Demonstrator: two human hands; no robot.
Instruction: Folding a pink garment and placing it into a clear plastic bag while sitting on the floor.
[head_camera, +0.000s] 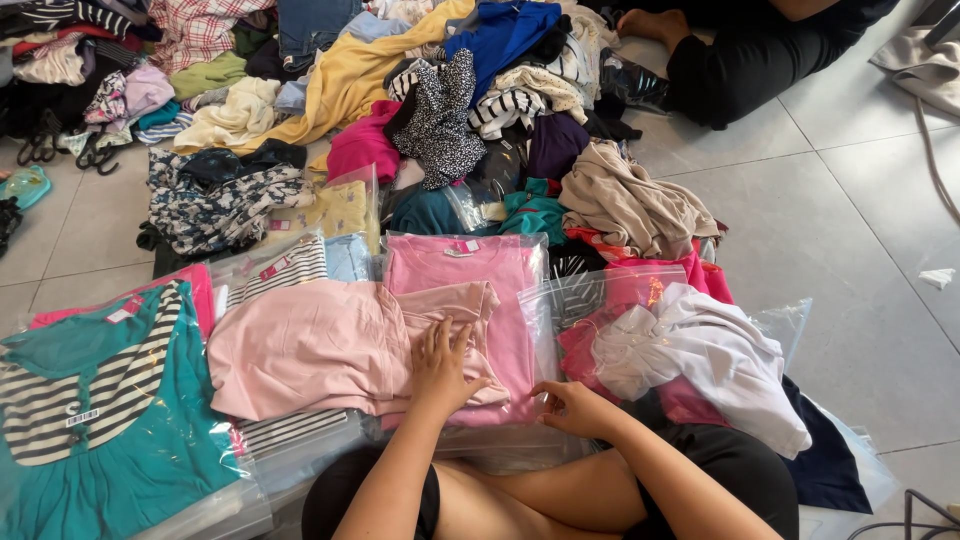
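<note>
A folded pale pink garment lies in front of me on top of a clear plastic bag holding a brighter pink top. My left hand rests flat on the right part of the pale pink garment, fingers spread. My right hand pinches the near edge of the clear bag beside it, fingers curled on the plastic. My bare knees and black shorts fill the bottom of the view.
A bagged teal and striped top lies at left. A white garment on pink cloth sits at right. A big heap of mixed clothes covers the floor beyond. Another person in black sits at top right. Tiled floor lies to the right.
</note>
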